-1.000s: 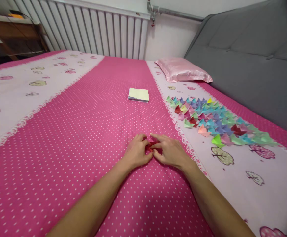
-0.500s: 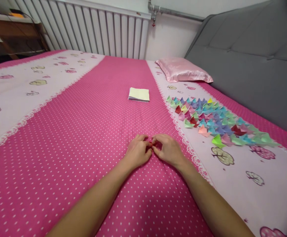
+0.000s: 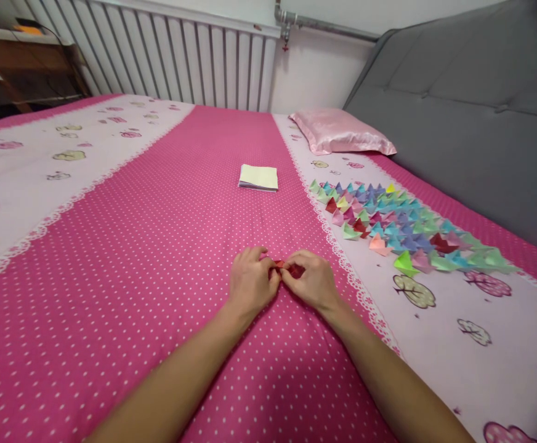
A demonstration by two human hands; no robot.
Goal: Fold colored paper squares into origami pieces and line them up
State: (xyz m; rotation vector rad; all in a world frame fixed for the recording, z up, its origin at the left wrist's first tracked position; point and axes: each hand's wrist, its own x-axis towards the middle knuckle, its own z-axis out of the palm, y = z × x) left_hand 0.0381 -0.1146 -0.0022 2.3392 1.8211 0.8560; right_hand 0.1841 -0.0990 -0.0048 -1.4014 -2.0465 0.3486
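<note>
Just below the middle of the frame, the left hand (image 3: pixel 250 284) and the right hand (image 3: pixel 312 283) meet over a small red folded paper (image 3: pixel 290 269) that lies low on the pink dotted bedspread (image 3: pixel 157 246). The fingers of both hands are closed on it, pinching it from either side. Only a sliver of red shows between them, so its pointing direction cannot be told; the visible part runs roughly left to right across the frame.

To the right, well apart, rows of coloured folded paper pieces (image 3: pixel 398 227) stretch toward the right edge on the pale printed strip (image 3: pixel 457 332), whose lace border passes just beside the right hand. Above the hands, further up the bed, lies a stack of pale yellow paper (image 3: pixel 258 177). A pink pillow (image 3: pixel 340 131) sits at upper right against the grey headboard (image 3: pixel 472 111). Bare bedspread spreads wide to the left.
</note>
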